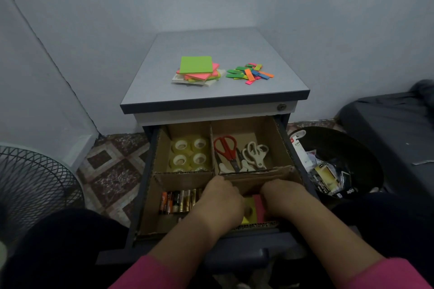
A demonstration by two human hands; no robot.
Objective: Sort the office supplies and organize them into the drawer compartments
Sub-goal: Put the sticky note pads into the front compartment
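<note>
Both hands, left and right, pinch sticky notes (fingers hidden) to seat them beside the batteries.

Two bare forearms in pink sleeves are extended forward and downward, side by side. The left hand and right hand are held close together, backs upward, knuckles raised. The fingers of both are curled downward, their tips hidden from view.
</note>
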